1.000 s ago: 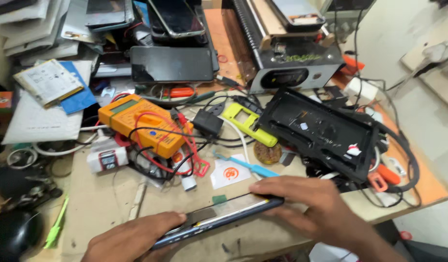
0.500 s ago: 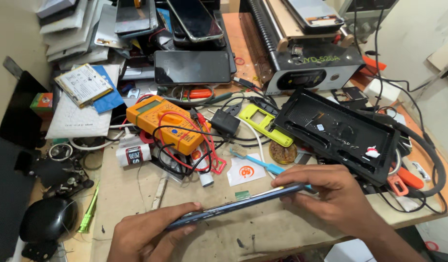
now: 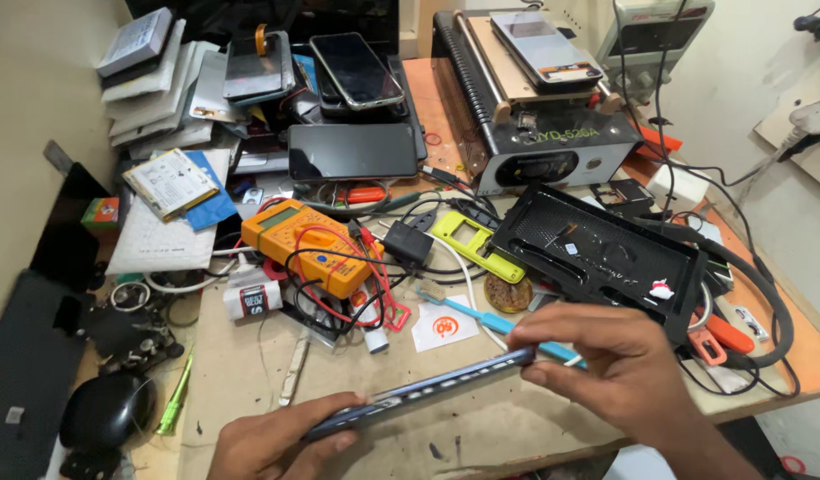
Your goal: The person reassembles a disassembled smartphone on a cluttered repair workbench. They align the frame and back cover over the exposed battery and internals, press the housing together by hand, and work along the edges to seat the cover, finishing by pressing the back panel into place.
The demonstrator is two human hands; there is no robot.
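Both hands grip a slim dark phone [image 3: 428, 391] edge-on, low in the frame: the left hand [image 3: 281, 440] closes around its lower-left end, while the right hand [image 3: 619, 360] pinches the upper-right end between thumb and fingers. The phone slants above the bare front strip of the tabletop [image 3: 481, 427]. Just behind the right hand lies a blue toothbrush [image 3: 476, 313], beside a white sticker with an orange mark [image 3: 445, 327]. A black plastic tray [image 3: 596, 253] sits at centre right. An orange multimeter [image 3: 308, 244] tangled in red and black leads lies left of centre.
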